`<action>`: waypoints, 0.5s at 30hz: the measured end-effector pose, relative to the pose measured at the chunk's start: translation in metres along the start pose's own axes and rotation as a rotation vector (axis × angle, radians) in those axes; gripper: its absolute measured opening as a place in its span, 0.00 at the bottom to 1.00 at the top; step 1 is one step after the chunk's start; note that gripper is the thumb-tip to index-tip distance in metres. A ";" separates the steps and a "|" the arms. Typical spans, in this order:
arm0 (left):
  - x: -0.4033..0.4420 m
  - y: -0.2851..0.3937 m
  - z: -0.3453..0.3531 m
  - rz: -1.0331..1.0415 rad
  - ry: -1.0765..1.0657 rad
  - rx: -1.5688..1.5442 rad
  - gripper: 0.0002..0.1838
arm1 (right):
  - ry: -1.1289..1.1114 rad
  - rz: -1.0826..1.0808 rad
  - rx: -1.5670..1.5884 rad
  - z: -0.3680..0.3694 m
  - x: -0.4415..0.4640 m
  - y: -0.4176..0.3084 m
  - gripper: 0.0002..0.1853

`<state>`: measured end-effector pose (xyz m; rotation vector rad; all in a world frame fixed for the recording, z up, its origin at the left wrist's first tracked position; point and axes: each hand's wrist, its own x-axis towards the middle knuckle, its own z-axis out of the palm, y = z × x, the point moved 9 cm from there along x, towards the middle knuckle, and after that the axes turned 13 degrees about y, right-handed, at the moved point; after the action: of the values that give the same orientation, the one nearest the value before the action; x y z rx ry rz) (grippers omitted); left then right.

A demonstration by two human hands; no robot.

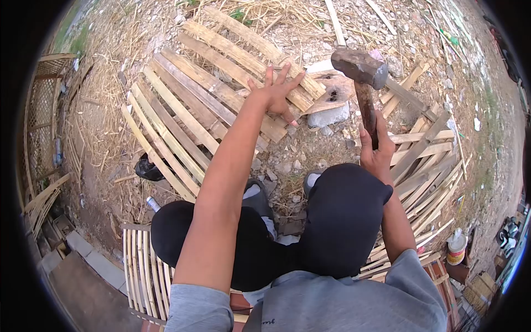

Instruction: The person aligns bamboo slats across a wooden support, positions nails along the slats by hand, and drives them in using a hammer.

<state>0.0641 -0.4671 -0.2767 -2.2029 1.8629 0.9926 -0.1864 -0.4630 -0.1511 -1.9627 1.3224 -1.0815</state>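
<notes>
My left hand (275, 93) lies with its fingers spread on the upper right end of a row of bamboo slats (213, 86). Wrapped round the wooden handle of a hammer (359, 67) is my right hand (378, 148), with the heavy metal head raised at the top. Between the two hands, a wooden block (336, 91) rests on a grey stone (329, 115), beside the ends of the slats near my left hand.
Stacked slats (428, 166) lie to the right, beside my knee. A slatted bamboo panel (145, 265) is at the lower left, near a can (153, 203) and a black bag (148, 167). A white bucket (457, 246) stands at the lower right. Straw and stones cover the ground.
</notes>
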 end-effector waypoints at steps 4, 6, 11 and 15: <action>0.000 0.004 0.000 0.018 0.004 0.006 0.81 | -0.340 -0.093 -0.419 0.034 -0.029 0.042 0.30; 0.000 0.001 -0.001 0.006 0.013 -0.001 0.81 | -0.446 -0.089 -0.455 0.040 -0.032 0.034 0.30; -0.003 -0.002 -0.002 0.002 0.033 -0.013 0.80 | -0.294 -0.094 -0.340 0.027 -0.006 0.016 0.28; 0.000 0.003 -0.001 0.009 0.020 -0.024 0.80 | -0.078 -0.177 -0.200 -0.006 0.031 -0.036 0.27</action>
<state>0.0615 -0.4678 -0.2749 -2.2281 1.8809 1.0038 -0.1668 -0.4782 -0.1097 -2.2815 1.2760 -0.9721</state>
